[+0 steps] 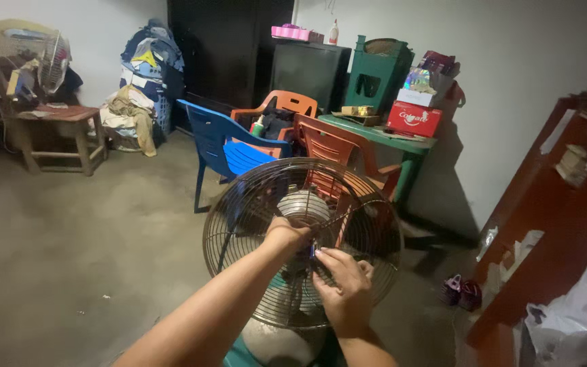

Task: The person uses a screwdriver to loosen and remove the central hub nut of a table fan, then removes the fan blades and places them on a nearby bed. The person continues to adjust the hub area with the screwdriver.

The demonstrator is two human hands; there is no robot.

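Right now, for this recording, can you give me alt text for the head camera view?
Two bare hands, left hand and right hand, meet at the centre of a round wire fan guard on a fan standing on a concrete floor. Behind it stand a blue plastic chair, orange chairs and a cluttered green table.

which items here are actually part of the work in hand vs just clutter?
In hand:
- fan guard
- fan hub
- left hand, right hand, both at the hub

Lying about:
- blue chair
- orange chairs
- green table
- red box
- small shoes
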